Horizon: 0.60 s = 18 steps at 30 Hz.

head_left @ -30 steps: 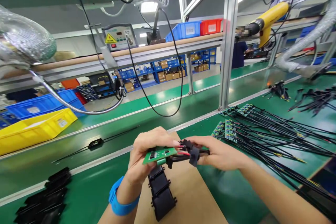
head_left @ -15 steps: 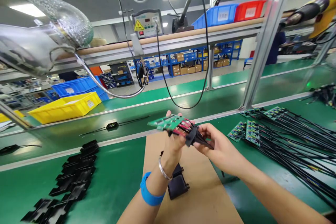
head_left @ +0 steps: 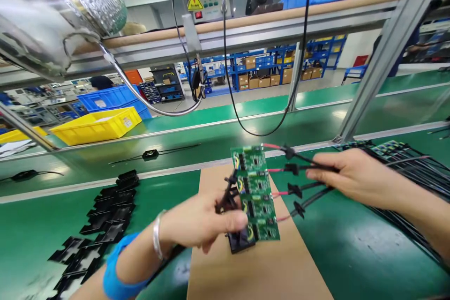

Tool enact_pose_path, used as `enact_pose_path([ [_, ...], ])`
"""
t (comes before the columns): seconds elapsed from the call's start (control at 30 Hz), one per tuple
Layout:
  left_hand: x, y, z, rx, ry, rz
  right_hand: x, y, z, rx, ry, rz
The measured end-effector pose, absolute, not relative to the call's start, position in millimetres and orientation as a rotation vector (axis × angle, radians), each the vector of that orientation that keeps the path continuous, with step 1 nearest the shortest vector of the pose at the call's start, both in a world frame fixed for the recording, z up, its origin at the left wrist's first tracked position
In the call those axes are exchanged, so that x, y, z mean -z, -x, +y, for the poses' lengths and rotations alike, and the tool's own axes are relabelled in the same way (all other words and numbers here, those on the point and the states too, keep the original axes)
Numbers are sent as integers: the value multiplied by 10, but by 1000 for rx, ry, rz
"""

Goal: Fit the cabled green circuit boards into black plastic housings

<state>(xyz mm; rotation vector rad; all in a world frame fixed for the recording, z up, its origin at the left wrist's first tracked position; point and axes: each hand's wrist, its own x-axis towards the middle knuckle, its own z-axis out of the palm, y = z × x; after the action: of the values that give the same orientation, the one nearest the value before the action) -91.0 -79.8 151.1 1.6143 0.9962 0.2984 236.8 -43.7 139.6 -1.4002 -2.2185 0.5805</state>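
Note:
My left hand (head_left: 200, 222) is closed on the left edge of a green circuit board strip (head_left: 256, 192), held flat above a brown cardboard sheet (head_left: 260, 267). Red-and-black wires (head_left: 298, 183) run from the board's right side into my right hand (head_left: 351, 176), which is closed round them as a bundle. A black plastic part (head_left: 239, 241) shows under the board near my left fingers. A blue wristband and a bracelet sit on my left wrist.
Black plastic housings (head_left: 101, 225) lie on the green mat at the left. More boards with black cables (head_left: 404, 159) pile at the right. A conveyor carries a small black module (head_left: 150, 153). Yellow bin (head_left: 94, 124), metal post (head_left: 383, 56) and hanging cables stand beyond.
The board has been lowered and turned flat, face up, over the cardboard. My right hand has slid right along the wires, drawing them out straight. The camera has tilted down and left.

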Motion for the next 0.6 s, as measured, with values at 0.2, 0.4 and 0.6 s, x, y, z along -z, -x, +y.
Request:
enact_pose_path([
  [0.2,-532,729,-902,-175,-1497,1072,-665,-1846,-169,-1104,934,-2313],
  [0.4,-231,667,-939,-299,-1515,1117,-255,-1404,-131,-1085,904,-2306],
  [0.6,-330,675,-1009,-316,-1702,1208,-133,-1507,-267,-1248,849,-2387],
])
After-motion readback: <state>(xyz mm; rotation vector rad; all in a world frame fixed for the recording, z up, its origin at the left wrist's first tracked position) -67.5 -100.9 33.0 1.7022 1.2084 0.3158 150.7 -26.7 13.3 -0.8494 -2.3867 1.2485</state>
